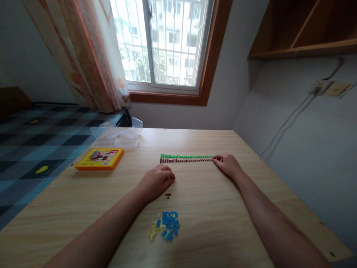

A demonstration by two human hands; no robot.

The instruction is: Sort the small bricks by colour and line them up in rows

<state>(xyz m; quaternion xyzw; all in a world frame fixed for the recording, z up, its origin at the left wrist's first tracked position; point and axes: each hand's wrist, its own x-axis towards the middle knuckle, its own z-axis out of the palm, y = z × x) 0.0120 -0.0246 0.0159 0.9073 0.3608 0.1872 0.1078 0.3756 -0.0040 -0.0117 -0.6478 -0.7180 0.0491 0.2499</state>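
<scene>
Two long rows of small pieces, a green row [181, 156] behind a dark brown row [178, 161], run across the wooden table. At their right end, the fingertips of my right hand [227, 164] are pinched together at the last brown pieces; whatever is between them is too small to name. My left hand [158, 180] rests in front of the rows' left end, fingers curled together, their contents hidden. Just in front of it lie several loose brown pieces [167, 195]. Nearer to me is a heap of blue pieces [170, 225] with pale yellow pieces [153, 230] at its left.
An orange and yellow box [100, 159] lies at the table's left side, with clear plastic trays [118, 136] behind it. The table [206, 212] meets the wall at the right and back. A checkered bed [55, 139] stands at the left.
</scene>
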